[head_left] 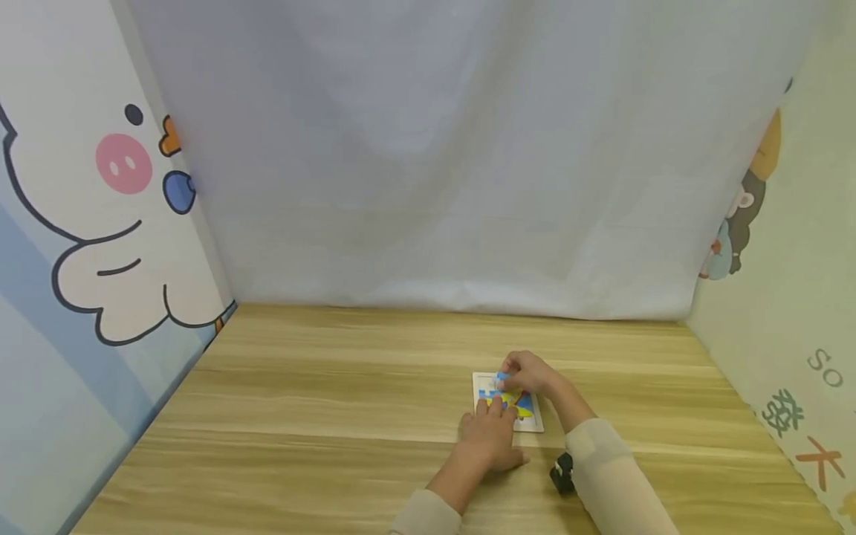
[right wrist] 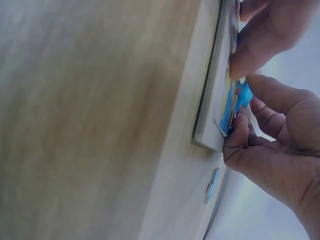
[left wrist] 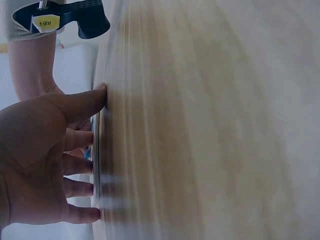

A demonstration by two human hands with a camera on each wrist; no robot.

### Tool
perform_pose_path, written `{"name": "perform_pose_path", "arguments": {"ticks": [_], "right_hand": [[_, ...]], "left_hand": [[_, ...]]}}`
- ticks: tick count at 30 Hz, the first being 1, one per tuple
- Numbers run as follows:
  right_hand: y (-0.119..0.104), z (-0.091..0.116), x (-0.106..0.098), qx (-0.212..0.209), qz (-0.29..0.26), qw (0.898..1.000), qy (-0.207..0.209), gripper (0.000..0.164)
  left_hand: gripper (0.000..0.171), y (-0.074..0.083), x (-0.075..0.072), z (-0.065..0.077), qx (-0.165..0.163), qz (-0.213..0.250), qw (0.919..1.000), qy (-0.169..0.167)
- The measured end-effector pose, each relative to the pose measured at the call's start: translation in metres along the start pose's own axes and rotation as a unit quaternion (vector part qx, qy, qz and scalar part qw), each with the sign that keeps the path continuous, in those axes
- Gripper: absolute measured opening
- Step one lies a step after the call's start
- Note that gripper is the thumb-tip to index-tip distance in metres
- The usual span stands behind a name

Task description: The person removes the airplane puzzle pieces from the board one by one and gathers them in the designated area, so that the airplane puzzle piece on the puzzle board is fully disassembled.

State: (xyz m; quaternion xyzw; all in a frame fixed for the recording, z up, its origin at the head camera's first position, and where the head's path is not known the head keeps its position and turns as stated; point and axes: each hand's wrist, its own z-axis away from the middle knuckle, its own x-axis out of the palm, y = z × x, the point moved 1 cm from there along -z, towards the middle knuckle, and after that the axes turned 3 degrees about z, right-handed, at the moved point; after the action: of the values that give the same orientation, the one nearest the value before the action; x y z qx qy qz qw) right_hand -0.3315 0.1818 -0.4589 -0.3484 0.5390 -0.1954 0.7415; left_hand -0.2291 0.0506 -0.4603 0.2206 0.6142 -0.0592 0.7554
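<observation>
A small jigsaw puzzle with blue and yellow printing lies in a white tray on the wooden table. My left hand rests on the near left part of it. In the left wrist view, the fingers are stretched out with their tips at the tray's edge, the thumb apart. At the far side of the tray, my right hand pinches a blue puzzle piece between thumb and fingers. That piece stands tilted up from the puzzle. Fingers cover much of the picture.
A small light-blue piece lies on the table beyond the tray in the right wrist view. A black device is attached at the right sleeve. A grey curtain hangs behind the table, with printed walls at both sides.
</observation>
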Motion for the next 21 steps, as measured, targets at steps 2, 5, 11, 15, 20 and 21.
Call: {"name": "perform_pose_path", "arguments": {"ticks": [2,5,11,15,20,21], "right_hand": [[0.0005,0.0005,0.0004,-0.004,0.000,1.000,0.000,0.015],[0.0013,0.0010,0.0012,-0.009,0.000,1.000,0.003,0.015],[0.0012,0.0028,0.0012,-0.035,-0.019,0.999,0.001,0.012],[0.0031,0.0037,-0.0032,-0.058,-0.067,0.996,0.005,0.011],[0.0079,0.0004,-0.0045,-0.067,-0.105,0.992,0.015,0.011],[0.0083,-0.0001,-0.0037,-0.068,-0.107,0.992,0.013,0.012]], "left_hand": [[0.076,0.0003,0.0007,-0.0001,0.000,0.001,1.0000,0.001],[0.078,0.0006,0.0010,-0.0004,0.001,-0.002,1.0000,0.003],[0.076,-0.0008,0.0014,-0.0002,0.002,0.000,1.0000,0.005],[0.074,-0.0011,0.0013,-0.0002,0.001,0.004,1.0000,0.007],[0.074,-0.0019,0.0009,0.0005,-0.001,0.005,1.0000,0.007],[0.074,-0.0021,0.0008,0.0011,-0.002,0.006,1.0000,0.006]]}}
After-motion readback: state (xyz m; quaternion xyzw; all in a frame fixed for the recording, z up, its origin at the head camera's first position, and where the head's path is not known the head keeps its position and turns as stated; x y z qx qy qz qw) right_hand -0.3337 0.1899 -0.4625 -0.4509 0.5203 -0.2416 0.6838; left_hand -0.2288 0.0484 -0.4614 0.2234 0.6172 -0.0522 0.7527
